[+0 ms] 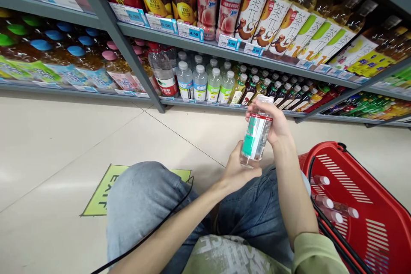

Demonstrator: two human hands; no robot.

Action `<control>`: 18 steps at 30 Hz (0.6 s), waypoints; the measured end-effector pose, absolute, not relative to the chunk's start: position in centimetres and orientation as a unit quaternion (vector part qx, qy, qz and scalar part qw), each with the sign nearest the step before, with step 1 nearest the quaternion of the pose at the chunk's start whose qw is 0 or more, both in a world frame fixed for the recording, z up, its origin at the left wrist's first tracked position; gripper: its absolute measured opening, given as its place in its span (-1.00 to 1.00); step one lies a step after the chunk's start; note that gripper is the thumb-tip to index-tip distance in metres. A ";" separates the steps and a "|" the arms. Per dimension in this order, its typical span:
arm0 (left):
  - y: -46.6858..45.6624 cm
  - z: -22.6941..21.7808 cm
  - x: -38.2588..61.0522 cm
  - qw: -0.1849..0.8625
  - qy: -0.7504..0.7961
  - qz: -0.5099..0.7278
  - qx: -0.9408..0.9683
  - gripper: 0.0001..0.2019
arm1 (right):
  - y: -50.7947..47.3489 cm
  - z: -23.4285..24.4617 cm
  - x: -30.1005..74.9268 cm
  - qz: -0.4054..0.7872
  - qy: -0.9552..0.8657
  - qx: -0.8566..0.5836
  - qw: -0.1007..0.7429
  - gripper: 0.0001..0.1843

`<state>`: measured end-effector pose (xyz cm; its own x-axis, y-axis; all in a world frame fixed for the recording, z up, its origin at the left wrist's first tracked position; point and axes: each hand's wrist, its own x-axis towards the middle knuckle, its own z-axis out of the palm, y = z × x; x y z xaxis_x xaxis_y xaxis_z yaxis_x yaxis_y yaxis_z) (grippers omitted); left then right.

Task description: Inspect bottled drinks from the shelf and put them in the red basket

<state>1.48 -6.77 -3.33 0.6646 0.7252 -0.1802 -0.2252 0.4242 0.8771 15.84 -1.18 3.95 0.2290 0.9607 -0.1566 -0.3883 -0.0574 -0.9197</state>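
A clear plastic bottle with a white cap and a green, red and white label is held upright in front of the lower shelf. My right hand wraps round its upper part from the right. My left hand cups the bottom of the bottle from below. Both arms reach over my knees in blue jeans. To the right on the floor stands a red shopping basket with several clear, white-capped bottles lying inside.
A grey shop shelf runs across the back, packed with drink bottles and price tags. White-capped bottles stand on the bottom shelf just behind my hands. A green floor sticker lies left of my knee. A black cable crosses my leg.
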 end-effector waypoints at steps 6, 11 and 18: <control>-6.9 -3.7 1.4 0.877 0.215 0.248 0.351 -0.50 | -1.7 4.6 15.9 0.572 -0.319 -0.442 0.613 -0.69; -6.9 -4.0 1.4 0.913 0.151 0.213 0.313 -0.59 | -1.6 4.6 15.9 0.583 -0.343 -0.406 0.615 -0.72; -6.7 -3.7 1.4 0.919 0.143 0.196 0.310 -0.60 | -1.4 4.3 15.9 0.566 -0.339 -0.413 0.628 -0.73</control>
